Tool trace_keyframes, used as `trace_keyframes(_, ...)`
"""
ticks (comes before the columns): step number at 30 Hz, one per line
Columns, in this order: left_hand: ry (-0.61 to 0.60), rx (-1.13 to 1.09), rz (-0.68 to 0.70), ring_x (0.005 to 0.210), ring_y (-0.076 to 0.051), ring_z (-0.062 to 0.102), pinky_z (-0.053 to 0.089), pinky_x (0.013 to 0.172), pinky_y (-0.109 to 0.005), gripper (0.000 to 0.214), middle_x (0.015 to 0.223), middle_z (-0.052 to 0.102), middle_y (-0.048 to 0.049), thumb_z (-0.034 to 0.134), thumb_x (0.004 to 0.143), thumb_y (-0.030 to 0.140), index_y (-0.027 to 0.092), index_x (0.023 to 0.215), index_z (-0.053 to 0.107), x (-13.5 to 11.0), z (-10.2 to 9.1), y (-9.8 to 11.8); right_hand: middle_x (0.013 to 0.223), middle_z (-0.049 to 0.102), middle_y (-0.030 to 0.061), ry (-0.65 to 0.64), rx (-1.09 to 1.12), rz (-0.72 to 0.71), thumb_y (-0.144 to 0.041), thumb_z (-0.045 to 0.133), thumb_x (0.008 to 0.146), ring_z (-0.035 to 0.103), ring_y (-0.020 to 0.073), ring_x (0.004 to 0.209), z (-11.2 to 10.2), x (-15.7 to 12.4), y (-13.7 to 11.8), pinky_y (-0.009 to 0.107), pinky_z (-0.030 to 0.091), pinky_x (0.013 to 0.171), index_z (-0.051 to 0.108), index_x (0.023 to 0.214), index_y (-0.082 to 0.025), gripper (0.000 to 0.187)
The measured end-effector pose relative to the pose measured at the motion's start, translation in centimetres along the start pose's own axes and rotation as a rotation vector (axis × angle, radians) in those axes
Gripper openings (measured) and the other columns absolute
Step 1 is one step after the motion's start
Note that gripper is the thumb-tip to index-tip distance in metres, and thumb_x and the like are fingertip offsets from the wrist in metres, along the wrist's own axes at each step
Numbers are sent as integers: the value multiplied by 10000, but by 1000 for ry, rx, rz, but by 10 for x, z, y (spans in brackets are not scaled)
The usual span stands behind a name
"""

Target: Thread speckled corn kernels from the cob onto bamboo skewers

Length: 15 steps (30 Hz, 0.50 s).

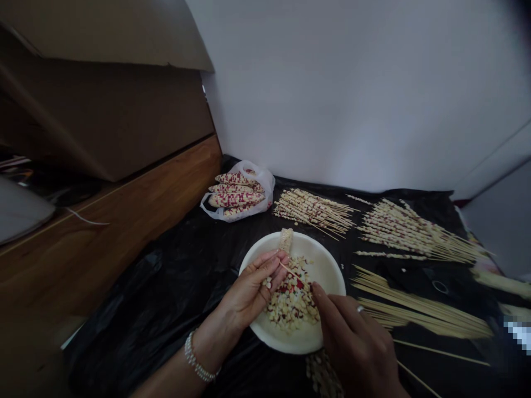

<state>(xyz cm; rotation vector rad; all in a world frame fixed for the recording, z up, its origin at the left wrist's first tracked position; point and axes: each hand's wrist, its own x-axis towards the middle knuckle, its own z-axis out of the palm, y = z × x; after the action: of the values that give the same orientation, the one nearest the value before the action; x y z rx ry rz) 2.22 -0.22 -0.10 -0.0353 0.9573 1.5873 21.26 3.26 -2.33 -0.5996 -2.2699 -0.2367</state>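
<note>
My left hand [253, 282] is closed over the white bowl [334, 271], pinching a thin wooden skewer [289, 270] between thumb and fingers. A few corn kernels sit against its lower fingers. My right hand [357, 337] is at the bowl's right rim, fingers bent and closed, their tips close to the skewer's far end; what they hold is hidden. Loose cream and dark red corn kernels [290, 309] fill the middle of the bowl, with a small bright red item [295, 285] among them. A stripped corn cob [286, 240] leans at the far rim.
Behind the bowl, a plastic bag [265, 179] holds several speckled corn cobs [234, 199]. Kernel-threaded skewers lie in a nearer pile [307, 210] and a right pile [394, 229]. Bare skewers [418, 309] lie on the black plastic sheet [166, 309]. A cardboard box [124, 110] stands left.
</note>
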Motion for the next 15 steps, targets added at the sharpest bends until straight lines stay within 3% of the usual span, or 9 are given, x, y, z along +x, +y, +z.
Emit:
trace_keyframes(6, 20, -23, -31, 759, -99, 678, 563, 711, -167, 129, 859, 707, -65, 616, 830, 105, 93, 933, 693, -3, 2, 1, 856, 672, 43, 15, 27, 29, -41, 560, 834, 575, 98, 677, 2, -1, 2, 250, 412, 604, 590, 1196, -106, 369)
trace_keyframes(15, 20, 8, -24, 666, -70, 651, 548, 652, -127, 101, 760, 678, -42, 609, 810, 44, 94, 828, 694, -2, 1, 0, 870, 680, 51, 6, 52, 41, -73, 533, 863, 590, 92, 672, 3, -4, 2, 231, 412, 579, 569, 1229, -115, 370)
